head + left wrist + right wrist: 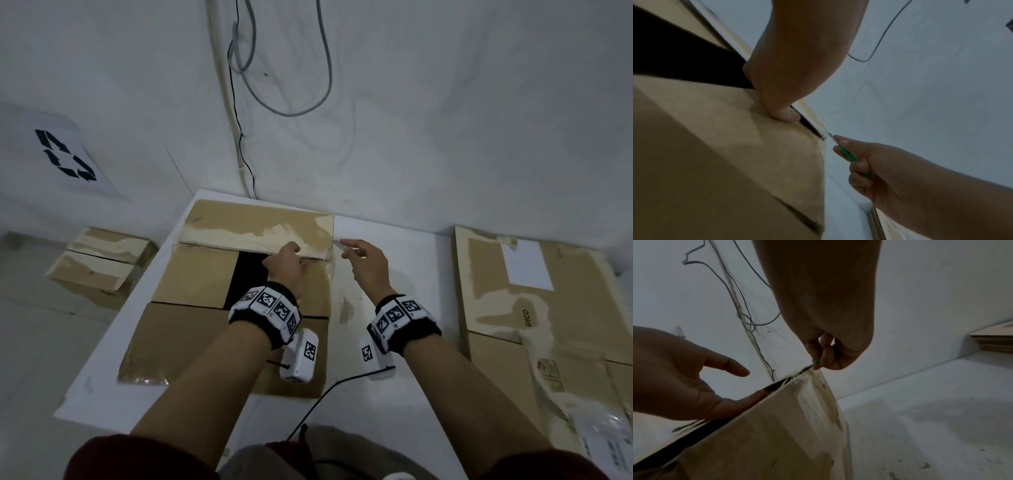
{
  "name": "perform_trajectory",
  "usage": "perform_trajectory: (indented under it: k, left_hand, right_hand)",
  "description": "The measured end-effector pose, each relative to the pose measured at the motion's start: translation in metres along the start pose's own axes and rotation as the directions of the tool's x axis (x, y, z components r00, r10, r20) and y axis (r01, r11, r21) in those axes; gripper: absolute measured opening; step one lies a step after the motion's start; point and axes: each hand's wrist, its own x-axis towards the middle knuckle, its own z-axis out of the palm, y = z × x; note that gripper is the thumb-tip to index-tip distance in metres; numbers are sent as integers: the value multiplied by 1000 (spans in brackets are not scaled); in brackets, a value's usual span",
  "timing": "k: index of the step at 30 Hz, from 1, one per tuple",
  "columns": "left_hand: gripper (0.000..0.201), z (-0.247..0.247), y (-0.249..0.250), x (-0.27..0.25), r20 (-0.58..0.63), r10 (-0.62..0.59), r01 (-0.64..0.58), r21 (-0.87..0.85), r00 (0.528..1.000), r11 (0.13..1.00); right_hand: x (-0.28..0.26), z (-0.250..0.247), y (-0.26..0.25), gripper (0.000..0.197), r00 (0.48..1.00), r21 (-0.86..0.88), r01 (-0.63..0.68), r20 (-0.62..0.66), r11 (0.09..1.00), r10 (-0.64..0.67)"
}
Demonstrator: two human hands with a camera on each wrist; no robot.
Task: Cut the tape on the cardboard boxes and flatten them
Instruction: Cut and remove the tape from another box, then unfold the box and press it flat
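A brown cardboard box (191, 274) lies on the white table (404, 260), its top flaps partly apart over a dark opening. My left hand (286, 265) rests on the box, its straight fingers (748, 400) slid into the seam gap under the far flap (253, 222), thumb free. My right hand (364, 262) grips a small green-handled cutter (849, 156) just off the box's right edge. The cutter's blade tip (337, 244) sits at the right end of the seam, where torn pale tape (809, 386) hangs over the box side.
A stack of flattened cardboard (534, 308) lies on the table's right side. Another box (102, 263) sits on the floor to the left, under a recycling sign (65, 159). Cables (239, 102) hang down the white wall behind the table.
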Motion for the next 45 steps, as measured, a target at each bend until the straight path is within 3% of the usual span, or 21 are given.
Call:
perform_trajectory:
  k: [6, 9, 18, 20, 23, 25, 27, 31, 35, 36, 39, 40, 43, 45]
  left_hand:
    - [48, 3, -7, 3, 1, 58, -57, -120, 998, 991]
    - [53, 4, -13, 4, 36, 86, -82, -111, 996, 990]
    - [30, 4, -16, 4, 117, 107, -88, -158, 987, 984]
    - [35, 7, -12, 1, 104, 150, -132, -164, 983, 978]
    - [33, 9, -4, 1, 166, 275, -247, -173, 947, 953]
    - [21, 7, 4, 5, 208, 353, -340, -96, 912, 935]
    - [20, 5, 13, 12, 210, 419, -432, 17, 883, 902]
    - [16, -3, 41, 32, 188, 563, -594, 250, 805, 765]
    - [32, -24, 75, 61, 272, 702, -715, 519, 658, 468]
    - [40, -30, 83, 70, 299, 708, -706, 593, 640, 387]
    - [64, -45, 107, 92, 375, 638, -557, 824, 672, 103]
    - [71, -49, 115, 96, 408, 594, -521, 854, 693, 21]
    - [90, -58, 133, 113, 436, 413, -405, 899, 800, -166]
    - [104, -59, 141, 123, 409, 319, -344, 908, 855, -240]
  right_hand:
    - [2, 6, 3, 12, 1000, 28, 2, -6, 1000, -2]
    - [1, 4, 2, 15, 998, 7, -31, 53, 999, 31]
    - [-11, 3, -8, 5, 995, -84, -45, 91, 995, 52]
    - [-19, -2, -11, 8, 987, -88, -49, 151, 995, 62]
    - [-37, -13, 12, 11, 984, -15, -147, 99, 989, 147]
    - [-51, -21, 44, 16, 967, 1, -255, -19, 967, 255]
    - [-64, -25, 77, 20, 928, 3, -369, -57, 929, 369]
    - [-81, -34, 121, 36, 900, -341, -419, -35, 841, 435]
    - [-73, -38, 120, 45, 833, -584, -509, -151, 632, 532]
    - [-64, -36, 113, 46, 845, -600, -499, -176, 625, 505]
    - [-30, -24, 70, 36, 974, -468, -228, -121, 854, 194]
    - [-16, -17, 51, 34, 991, -399, -115, -103, 910, 81]
    - [22, 14, -16, 44, 997, -320, 73, -11, 945, -81]
    - [41, 36, -54, 67, 992, -386, 75, 122, 919, -29]
